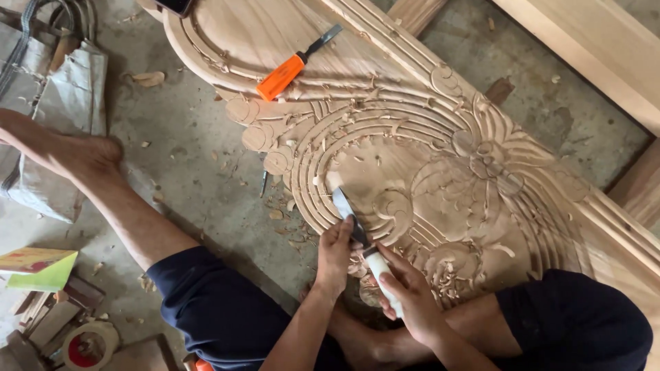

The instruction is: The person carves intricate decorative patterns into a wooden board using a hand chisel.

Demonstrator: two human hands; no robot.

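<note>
Both hands grasp one chisel (354, 230): the right hand (405, 295) is clenched round its white handle, and the left hand (335, 251) pinches the blade low, its edge on the carved panel (412, 158). Shallow, steady cuts along the curved grooves would likely serve best (chips litter the wood). An orange chisel (292, 66) lies apart on the panel. A grey bag (62, 103) slumps left, contents hidden.
</note>
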